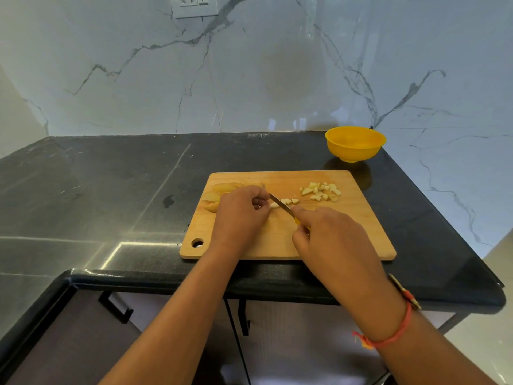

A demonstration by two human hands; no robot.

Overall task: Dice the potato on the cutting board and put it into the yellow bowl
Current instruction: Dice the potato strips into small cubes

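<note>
A wooden cutting board (pixel 344 240) lies on the black counter. Potato slices (pixel 222 188) sit at its far left, partly hidden behind my left hand (pixel 240 215). That hand's curled fingers pinch a potato strip (pixel 274 205) in the board's middle. My right hand (pixel 330 237) grips a yellow-handled knife (pixel 281 203), its blade across the strip, with a few cut cubes (pixel 291 201) just right of the blade. A pile of diced potato (pixel 322 191) lies at the board's far right. The yellow bowl (pixel 354 144) stands behind the board's right corner.
The counter (pixel 111 190) is dark stone with a marble wall behind it and to the right. Its rounded front edge runs just below the board. Cabinet doors with black handles (pixel 116 307) are below. A wall socket (pixel 194 5) is high up.
</note>
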